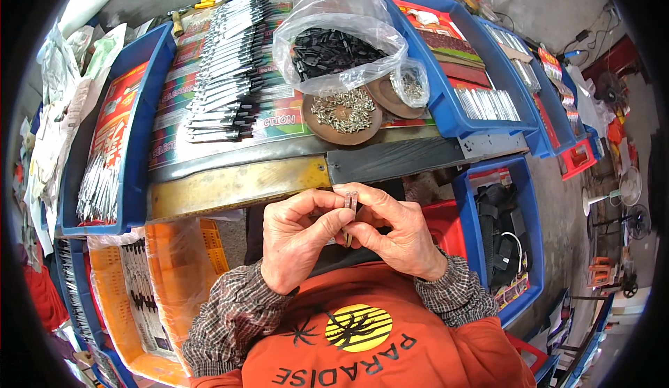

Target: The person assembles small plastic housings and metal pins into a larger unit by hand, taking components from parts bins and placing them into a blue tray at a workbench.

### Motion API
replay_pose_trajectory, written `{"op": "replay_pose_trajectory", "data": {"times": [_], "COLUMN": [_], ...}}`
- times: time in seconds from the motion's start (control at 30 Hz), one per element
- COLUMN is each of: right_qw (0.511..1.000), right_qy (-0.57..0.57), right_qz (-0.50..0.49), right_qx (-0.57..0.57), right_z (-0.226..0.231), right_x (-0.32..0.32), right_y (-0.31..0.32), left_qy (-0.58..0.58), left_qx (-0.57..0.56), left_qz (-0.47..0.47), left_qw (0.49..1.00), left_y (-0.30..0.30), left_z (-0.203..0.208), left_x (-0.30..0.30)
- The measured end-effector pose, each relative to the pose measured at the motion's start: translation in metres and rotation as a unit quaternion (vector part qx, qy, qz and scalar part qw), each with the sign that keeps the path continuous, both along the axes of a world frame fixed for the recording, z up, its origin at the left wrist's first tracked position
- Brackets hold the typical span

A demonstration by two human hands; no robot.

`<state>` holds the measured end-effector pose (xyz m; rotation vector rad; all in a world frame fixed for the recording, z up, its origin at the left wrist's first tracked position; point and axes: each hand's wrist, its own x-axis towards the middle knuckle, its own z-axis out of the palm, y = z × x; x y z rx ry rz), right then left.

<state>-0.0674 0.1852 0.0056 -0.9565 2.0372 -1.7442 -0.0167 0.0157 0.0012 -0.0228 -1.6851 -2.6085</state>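
My left hand [294,241] and my right hand [398,233] meet in front of my chest, near the table's front edge. Between their thumbs and fingertips they pinch a small, narrow metal piece [350,200]. Fingers cover much of it, so its full shape is hidden. Just beyond my hands, a round brown dish [310,124] carries many small metal fittings [341,114]. Behind the dish lies a clear plastic bag [284,43] with a heap of black parts [331,55]. To the left, slim silver pieces with black ends [226,74] lie in a long overlapping row.
A blue tray [162,60] with thin metal strips [101,189] stands at the left; another blue tray [446,112] holds flat silver pieces [486,104] at the right. Below the table are an orange crate [182,262] and a blue bin [533,248] with black items. The table edge [244,194] is metal-faced.
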Motion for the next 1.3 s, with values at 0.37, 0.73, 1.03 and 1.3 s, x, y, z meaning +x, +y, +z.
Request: {"op": "replay_pose_trajectory", "data": {"times": [0.37, 0.73, 1.03, 1.3], "right_qw": [1.000, 1.000, 0.991, 0.963], "right_qy": [0.003, 0.001, 0.099, 0.195], "right_qz": [-0.018, -0.015, -0.091, -0.164], "right_qx": [0.000, 0.000, -0.006, -0.087], "right_z": [0.002, 0.001, -0.005, -0.003], "right_x": [0.003, 0.003, 0.002, -0.003], "right_y": [0.005, 0.009, 0.014, 0.032], "left_qy": [0.009, 0.015, -0.009, 0.053], "left_qx": [-0.009, -0.034, -0.103, -0.097], "left_qz": [0.002, 0.012, 0.008, 0.012], "left_qw": [1.000, 0.999, 0.995, 0.994], "left_y": [0.008, 0.013, 0.021, 0.041], "left_z": [0.001, 0.000, 0.005, -0.002], "left_x": [-0.001, -0.002, -0.017, -0.045]}}
